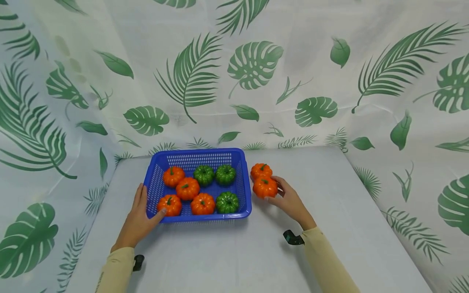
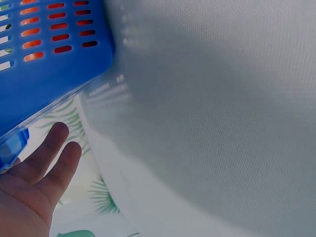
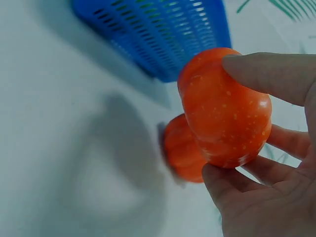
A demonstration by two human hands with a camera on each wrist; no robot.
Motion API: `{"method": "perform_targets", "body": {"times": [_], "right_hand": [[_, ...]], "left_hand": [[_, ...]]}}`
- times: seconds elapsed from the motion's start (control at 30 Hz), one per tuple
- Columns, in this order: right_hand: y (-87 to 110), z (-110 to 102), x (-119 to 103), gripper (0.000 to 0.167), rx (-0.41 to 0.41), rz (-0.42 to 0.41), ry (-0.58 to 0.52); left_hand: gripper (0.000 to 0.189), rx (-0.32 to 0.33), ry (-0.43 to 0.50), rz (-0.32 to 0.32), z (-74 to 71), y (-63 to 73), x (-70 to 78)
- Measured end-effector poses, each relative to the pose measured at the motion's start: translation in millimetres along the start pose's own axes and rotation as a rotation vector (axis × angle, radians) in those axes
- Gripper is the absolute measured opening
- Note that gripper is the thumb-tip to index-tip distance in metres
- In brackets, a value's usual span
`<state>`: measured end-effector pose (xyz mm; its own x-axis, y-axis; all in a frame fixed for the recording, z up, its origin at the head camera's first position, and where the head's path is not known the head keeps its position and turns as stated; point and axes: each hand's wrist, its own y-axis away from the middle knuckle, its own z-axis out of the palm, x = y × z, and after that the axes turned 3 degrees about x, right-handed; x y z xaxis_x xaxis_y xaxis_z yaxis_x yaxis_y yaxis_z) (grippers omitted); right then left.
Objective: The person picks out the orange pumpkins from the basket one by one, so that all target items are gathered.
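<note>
My right hand [image 1: 289, 199] pinches an orange toy pumpkin [image 1: 265, 187] between thumb and fingers, just right of the basket. In the right wrist view this pumpkin [image 3: 224, 111] is raised above the table, its shadow falling to the left. Behind it sits a second orange pumpkin [image 1: 261, 170], partly covered by the held one. At the front left corner of the blue plastic basket [image 1: 205, 218], my left hand [image 1: 137, 221] rests with its thumb at the front rim and its fingers along the left side. Two straight fingers [image 2: 61, 168] show beneath the rim in the left wrist view.
Inside the basket lie several orange pumpkins [image 1: 188, 189] and three green ones [image 1: 227, 202]. A white cloth covers the table [image 1: 234, 252]. Leaf-printed curtain [image 1: 275, 118] hangs along the table's back and sides. Dark wrist devices [image 1: 293, 237] show at both sleeves.
</note>
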<state>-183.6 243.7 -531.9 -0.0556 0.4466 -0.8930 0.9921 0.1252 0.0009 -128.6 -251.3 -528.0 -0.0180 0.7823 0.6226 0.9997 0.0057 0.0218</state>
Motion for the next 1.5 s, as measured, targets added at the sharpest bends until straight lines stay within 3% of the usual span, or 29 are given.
{"method": "perform_targets", "body": {"times": [0.6,0.93,1.5], "right_hand": [[3.2,11,32,0.081,-0.036,0.089,0.04],[4.1,14,40,0.082,-0.047,0.031,0.056],[11.0,17,39,0.09,0.013,-0.096,0.105]], "left_hand": [[0.115,-0.006,0.008,-0.008,2.8,-2.3,-3.3],[0.114,0.002,0.009,0.004,-0.5,-1.0,-1.1],[0.113,0.017,0.012,0.008,0.2,-2.7,-1.0]]}}
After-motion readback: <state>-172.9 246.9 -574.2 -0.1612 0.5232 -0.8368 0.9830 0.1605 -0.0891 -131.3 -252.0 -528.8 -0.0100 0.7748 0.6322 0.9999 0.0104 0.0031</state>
